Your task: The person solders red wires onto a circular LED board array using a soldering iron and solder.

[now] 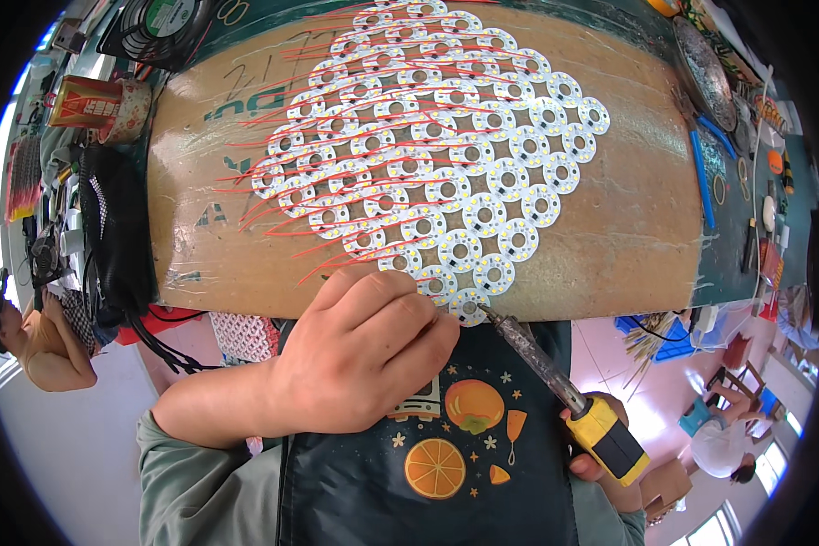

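Observation:
A diamond-shaped panel of round white LED boards point(460, 250), joined together, lies on the brown cardboard. Thin red wires point(291, 232) run across its rows and stick out past the left side. My left hand point(364, 350) is closed in a pinch over the panel's near corner. Its fingertips are hidden; a short stretch of red wire shows beside them. My right hand point(591, 464), mostly hidden, is wrapped round the yellow and black handle of a soldering iron point(555, 378). The iron's tip points up and left, at the nearest LED board point(469, 308) by the table edge.
The cardboard sheet point(637, 227) covers the table's middle. On the left stand a black fan point(159, 27), a patterned cup point(127, 111) and a black bag point(114, 227). Blue-handled pliers point(702, 177) and a metal dish point(703, 73) lie right. Two people sit farther off, left and right.

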The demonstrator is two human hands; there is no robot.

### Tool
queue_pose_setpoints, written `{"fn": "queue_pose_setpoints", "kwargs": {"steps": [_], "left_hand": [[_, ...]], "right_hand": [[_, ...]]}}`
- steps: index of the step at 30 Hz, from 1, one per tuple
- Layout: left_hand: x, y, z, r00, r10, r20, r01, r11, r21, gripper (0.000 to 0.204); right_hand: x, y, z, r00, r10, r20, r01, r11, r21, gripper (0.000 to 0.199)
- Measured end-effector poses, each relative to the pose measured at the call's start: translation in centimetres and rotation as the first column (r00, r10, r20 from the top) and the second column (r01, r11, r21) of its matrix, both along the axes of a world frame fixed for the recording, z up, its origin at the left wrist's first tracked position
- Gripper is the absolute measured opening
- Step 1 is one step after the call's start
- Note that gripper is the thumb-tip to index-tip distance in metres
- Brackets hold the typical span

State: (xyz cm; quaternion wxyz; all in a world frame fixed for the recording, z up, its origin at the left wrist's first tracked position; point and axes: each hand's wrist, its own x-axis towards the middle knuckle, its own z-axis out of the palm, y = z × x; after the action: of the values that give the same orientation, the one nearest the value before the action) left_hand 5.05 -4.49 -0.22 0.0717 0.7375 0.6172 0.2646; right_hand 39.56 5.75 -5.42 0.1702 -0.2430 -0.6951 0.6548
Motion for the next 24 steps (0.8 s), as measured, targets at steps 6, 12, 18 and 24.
{"fn": "queue_pose_setpoints", "kwargs": {"steps": [6,12,18,24], "left_hand": [[0.4,0.3,-0.7,0.999,-0.040,-0.012,0.040,0.999,0.019,0.035],[0.8,0.5,-0.8,0.997,-0.041,-0.062,0.043,0.998,0.038,0.032],[1.0,0.5,-0.7,0.996,-0.036,-0.076,0.038,0.999,0.028,0.032],[1.0,0.5,-0.7,0.995,-0.042,-0.089,0.044,0.999,0.025,0.034]], "right_hand": [[2.0,-0.6,-1.4,0.996,0.079,-0.049,-0.076,0.995,0.058,0.065],[1.5,-0.7,-0.5,0.998,0.058,0.014,-0.058,0.998,-0.001,0.063],[1.3,-0.7,-0.9,0.998,0.056,-0.029,-0.051,0.987,0.151,0.064],[1.7,-1.1,-1.3,0.999,0.015,-0.044,-0.009,0.992,0.129,0.064]]}}
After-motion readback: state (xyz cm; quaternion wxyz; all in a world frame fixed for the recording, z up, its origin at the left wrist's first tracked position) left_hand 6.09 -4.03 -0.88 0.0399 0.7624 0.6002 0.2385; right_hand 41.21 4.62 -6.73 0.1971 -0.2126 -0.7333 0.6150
